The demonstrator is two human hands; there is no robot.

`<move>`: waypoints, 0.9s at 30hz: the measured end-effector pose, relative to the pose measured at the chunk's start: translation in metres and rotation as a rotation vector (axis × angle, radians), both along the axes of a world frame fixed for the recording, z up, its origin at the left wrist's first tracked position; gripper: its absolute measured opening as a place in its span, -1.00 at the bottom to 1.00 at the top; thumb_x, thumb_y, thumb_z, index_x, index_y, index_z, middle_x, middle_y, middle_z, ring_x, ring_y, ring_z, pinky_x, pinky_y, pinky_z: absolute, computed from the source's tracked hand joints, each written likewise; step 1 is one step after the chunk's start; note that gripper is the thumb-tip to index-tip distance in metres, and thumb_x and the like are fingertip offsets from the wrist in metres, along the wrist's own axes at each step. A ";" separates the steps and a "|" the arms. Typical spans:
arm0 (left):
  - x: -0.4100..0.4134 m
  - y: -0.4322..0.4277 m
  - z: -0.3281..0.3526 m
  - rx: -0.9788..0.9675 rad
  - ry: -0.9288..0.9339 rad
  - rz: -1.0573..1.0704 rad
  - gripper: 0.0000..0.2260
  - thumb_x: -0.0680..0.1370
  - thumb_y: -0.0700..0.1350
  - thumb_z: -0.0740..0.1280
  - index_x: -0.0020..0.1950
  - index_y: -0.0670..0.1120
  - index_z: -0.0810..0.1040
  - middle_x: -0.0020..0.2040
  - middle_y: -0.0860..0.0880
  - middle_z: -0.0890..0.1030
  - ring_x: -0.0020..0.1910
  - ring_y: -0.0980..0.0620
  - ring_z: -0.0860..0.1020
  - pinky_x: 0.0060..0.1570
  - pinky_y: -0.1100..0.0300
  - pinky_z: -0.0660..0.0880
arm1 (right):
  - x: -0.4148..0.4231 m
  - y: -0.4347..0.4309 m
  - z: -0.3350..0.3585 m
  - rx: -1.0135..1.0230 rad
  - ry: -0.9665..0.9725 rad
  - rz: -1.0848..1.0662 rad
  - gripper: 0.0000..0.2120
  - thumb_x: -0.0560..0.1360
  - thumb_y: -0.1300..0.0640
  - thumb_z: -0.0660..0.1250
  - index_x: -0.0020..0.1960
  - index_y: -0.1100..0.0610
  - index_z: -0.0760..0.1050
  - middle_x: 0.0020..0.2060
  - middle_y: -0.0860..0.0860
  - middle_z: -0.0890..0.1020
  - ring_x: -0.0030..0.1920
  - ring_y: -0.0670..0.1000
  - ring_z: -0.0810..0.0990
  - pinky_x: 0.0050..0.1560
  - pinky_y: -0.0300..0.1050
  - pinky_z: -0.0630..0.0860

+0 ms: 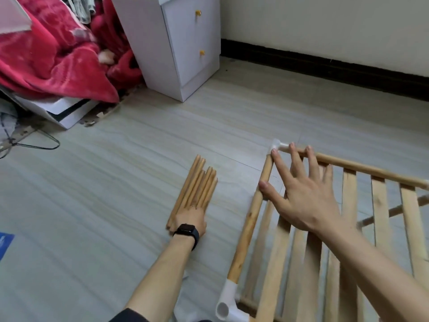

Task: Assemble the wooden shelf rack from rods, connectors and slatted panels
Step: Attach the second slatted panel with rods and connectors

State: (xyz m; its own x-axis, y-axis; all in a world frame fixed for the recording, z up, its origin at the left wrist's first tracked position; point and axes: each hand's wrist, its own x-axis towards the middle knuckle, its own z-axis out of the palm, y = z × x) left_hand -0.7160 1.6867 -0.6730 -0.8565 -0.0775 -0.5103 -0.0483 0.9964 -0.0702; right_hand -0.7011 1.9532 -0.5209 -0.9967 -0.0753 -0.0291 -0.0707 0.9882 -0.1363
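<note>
A person kneeling over a pale tiled floor [139,147] works on a wooden shelf rack, with a partly built slatted panel [348,194] lying flat on the floor. The panel is framed by round rods that meet in white plastic connectors. One far corner connector [276,145] and one near corner connector [228,303] are visible, and the near one shows an empty open socket.

The right hand [301,194] lies flat on the panel's far left corner with its fingers straight and spread wide. The index fingertip touches the far corner connector and the thumb rests on the panel's left side rod [250,217]. The other fingers reach across to the panel's far rod [371,169].

The left hand [190,219], with a black smartwatch [186,231] on its wrist, is just left of the panel. It grips the near end of a bundle of loose wooden rods [197,187], and its fingers are folded down out of sight over them. The bundle lies on the floor apart from the panel and runs roughly parallel to the panel's left side rod. The two hands are well apart.

Farther from the panel, beyond its far left corner, stands a white cabinet [185,43] with yellow knobs. A rumpled red blanket [58,54] spills down well to the panel's far left, and a thin wire hanger [41,140] lies on the floor below it. A black skirting board [325,63] runs along the wall beyond the panel's far side.
</note>
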 end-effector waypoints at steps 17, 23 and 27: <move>-0.012 -0.018 0.185 1.172 -0.280 0.482 -0.82 0.51 0.00 0.44 -0.19 -0.05 0.76 -0.27 0.02 0.67 -0.36 0.11 0.55 -0.37 0.29 0.48 | 0.021 -0.010 0.018 -0.010 -0.085 0.013 -0.16 0.41 -0.61 -0.39 0.60 -0.29 -0.33 0.63 -0.04 -0.28 0.60 0.13 -0.40 0.52 0.45 -0.21; 0.016 0.014 0.294 1.108 -0.347 0.133 -0.76 0.55 0.00 0.38 0.00 -0.14 0.72 -0.27 -0.01 0.65 -0.30 0.09 0.57 -0.29 0.29 0.50 | 0.042 -0.026 0.070 -0.039 0.407 0.186 -0.30 0.54 -0.34 0.26 0.60 -0.15 0.20 0.08 0.05 0.62 -0.03 0.11 0.64 -0.05 0.05 0.54; 0.037 0.047 0.322 1.173 -0.261 0.042 -0.64 0.55 0.18 0.37 0.04 -0.12 0.69 -0.23 0.00 0.66 -0.25 0.07 0.59 -0.22 0.26 0.53 | 0.055 -0.020 0.101 0.030 0.740 0.290 -0.69 0.64 -0.12 0.20 -0.01 0.07 0.60 -0.29 0.01 0.58 -0.45 0.12 0.56 -0.42 -0.09 0.44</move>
State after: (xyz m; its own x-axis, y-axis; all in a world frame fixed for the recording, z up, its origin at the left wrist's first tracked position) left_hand -0.6793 1.7341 -0.3509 -0.7244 0.5249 -0.4468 -0.2016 0.4585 0.8655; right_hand -0.6459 1.9333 -0.4203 -0.6990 -0.3441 0.6268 -0.3873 0.9191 0.0726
